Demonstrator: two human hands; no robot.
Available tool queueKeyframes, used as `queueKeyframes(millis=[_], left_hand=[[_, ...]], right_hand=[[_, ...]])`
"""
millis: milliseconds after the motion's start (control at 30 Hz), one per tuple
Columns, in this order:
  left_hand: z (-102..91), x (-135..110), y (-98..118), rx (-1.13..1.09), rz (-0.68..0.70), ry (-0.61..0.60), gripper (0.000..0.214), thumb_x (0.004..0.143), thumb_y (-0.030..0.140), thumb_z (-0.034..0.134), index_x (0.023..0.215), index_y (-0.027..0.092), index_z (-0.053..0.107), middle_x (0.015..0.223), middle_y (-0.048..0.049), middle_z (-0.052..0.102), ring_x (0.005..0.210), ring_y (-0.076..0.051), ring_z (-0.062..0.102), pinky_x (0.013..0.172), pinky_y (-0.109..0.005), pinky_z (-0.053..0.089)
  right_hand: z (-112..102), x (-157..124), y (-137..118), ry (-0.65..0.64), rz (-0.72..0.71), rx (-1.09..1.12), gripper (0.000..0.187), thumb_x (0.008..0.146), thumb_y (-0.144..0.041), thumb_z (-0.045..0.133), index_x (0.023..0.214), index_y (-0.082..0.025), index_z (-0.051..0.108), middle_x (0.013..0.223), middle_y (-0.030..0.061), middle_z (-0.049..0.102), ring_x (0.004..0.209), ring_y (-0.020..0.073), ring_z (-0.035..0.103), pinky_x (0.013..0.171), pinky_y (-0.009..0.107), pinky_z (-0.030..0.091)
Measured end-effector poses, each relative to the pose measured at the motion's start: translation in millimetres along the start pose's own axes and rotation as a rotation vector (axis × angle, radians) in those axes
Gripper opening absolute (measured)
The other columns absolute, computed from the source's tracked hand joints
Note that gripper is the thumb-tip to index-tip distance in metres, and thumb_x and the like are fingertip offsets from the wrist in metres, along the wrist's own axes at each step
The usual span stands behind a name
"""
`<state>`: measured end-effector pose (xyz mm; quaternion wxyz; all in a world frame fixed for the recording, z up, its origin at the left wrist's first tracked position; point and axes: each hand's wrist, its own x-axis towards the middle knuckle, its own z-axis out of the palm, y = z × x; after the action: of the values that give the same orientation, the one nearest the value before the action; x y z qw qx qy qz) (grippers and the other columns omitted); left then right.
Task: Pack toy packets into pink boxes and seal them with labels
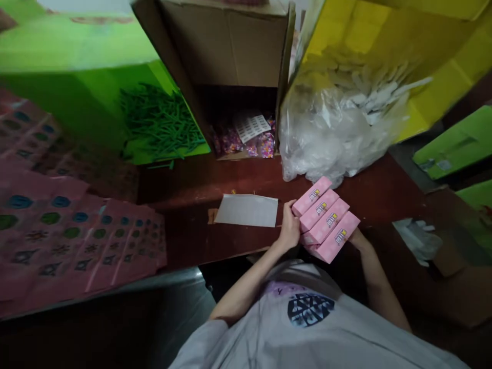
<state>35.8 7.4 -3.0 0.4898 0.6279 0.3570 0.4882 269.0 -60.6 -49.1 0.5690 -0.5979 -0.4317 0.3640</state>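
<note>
**Near bench (188, 233) edge: 4 pink cartons (325, 221)**

L hand (291, 225) holds stack's left side; R hand (358, 239) mostly hidden behind right side, grip can't tell. Cartons prob. light, stiff card, slick-ish; could slide apart, corners prob. crush. Best hold: both ends, pressed tog. Each has small logo w/ yellow bit, not legible. Label sheet (252, 127) on multicol. packets (268, 146): txt too small. Shirt (253, 333) lettering unclear.

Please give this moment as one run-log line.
left hand: holding four pink printed rectangular boxes | right hand: at their right side, partly hidden | nearby: pale flat rectangular sheet, dark red tabletop
</note>
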Motion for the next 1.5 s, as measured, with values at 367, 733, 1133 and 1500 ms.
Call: queueKeyframes(millis=[367,733,1133,1500], left_hand=[[-37.7,41,35,0.234,-0.209,-0.112,0.047,0.086,0.068,0.047,0.084,0.022,0.057,0.092,-0.0087,0.065,0.088,-0.026,0.059,0.083,-0.040,0.043],[-30.7,28,64,-0.065,-0.262,-0.367,0.051,0.075,0.061,0.069,0.113,0.027,0.064,0.116,-0.0080,0.069,0.106,-0.032,0.065,0.088,-0.041,0.051],[-45.5,36,-18,-0.153,-0.172,-0.411,0.093,0.052,0.035,0.091,0.134,0.030,0.047,0.140,-0.0109,0.054,0.130,-0.031,0.051,0.105,-0.043,0.045],[-12.2,67,18,0.281,-0.300,-0.513,0.064,0.068,0.049,0.079,0.118,0.014,0.061,0.116,-0.0124,0.070,0.103,-0.030,0.067,0.091,-0.044,0.054]], right_hand=[[17,-41,-16,0.226,0.177,-0.054,0.058,0.076,-0.066,0.064,0.109,-0.019,0.070,0.114,0.0123,0.072,0.108,0.0302,0.067,0.097,0.046,0.052],[8,-45,-50,0.129,0.017,0.100,0.063,0.082,-0.060,0.059,0.136,-0.027,0.059,0.132,0.0088,0.063,0.130,0.0344,0.054,0.109,0.057,0.045],[14,-32,0,0.043,-0.129,0.156,0.055,0.074,-0.028,0.077,0.128,-0.028,0.064,0.160,0.0037,0.025,0.149,0.0278,0.023,0.121,0.051,0.026],[7,-12,4,0.222,0.084,0.394,0.063,0.064,-0.038,0.080,0.124,-0.024,0.067,0.139,0.0052,0.058,0.137,0.0277,0.047,0.119,0.047,0.029]])
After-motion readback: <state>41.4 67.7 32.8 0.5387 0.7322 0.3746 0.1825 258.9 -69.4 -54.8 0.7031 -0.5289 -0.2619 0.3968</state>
